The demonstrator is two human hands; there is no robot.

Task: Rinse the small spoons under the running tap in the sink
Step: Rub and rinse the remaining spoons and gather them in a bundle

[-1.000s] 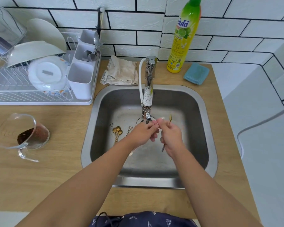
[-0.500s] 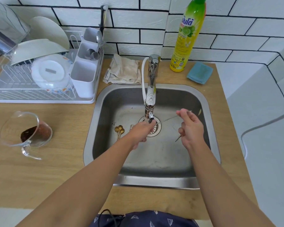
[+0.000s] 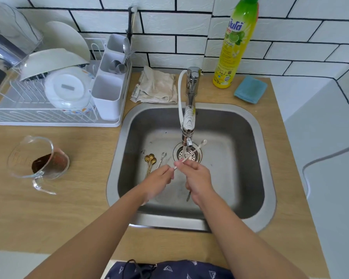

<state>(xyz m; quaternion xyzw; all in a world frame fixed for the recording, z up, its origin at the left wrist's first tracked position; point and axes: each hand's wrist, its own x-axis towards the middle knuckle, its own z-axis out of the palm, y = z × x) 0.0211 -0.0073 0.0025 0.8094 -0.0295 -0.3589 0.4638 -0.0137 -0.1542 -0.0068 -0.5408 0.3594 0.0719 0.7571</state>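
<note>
Right hand [image 3: 197,178] has swung back to the left hand [image 3: 159,179]; both now pinch one spoon [image 3: 191,153] under the tap [image 3: 187,125], rinsing resumes

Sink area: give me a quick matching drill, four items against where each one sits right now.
Things:
1. gold spoons
2. blue cloth
3. glass jug
4. white spoon

Places:
A. counter left of the sink
B. held under the tap
C. sink floor, left of the drain
D. counter by the soap bottle

Pairs: 1-C, 2-D, 3-A, 4-B
</note>
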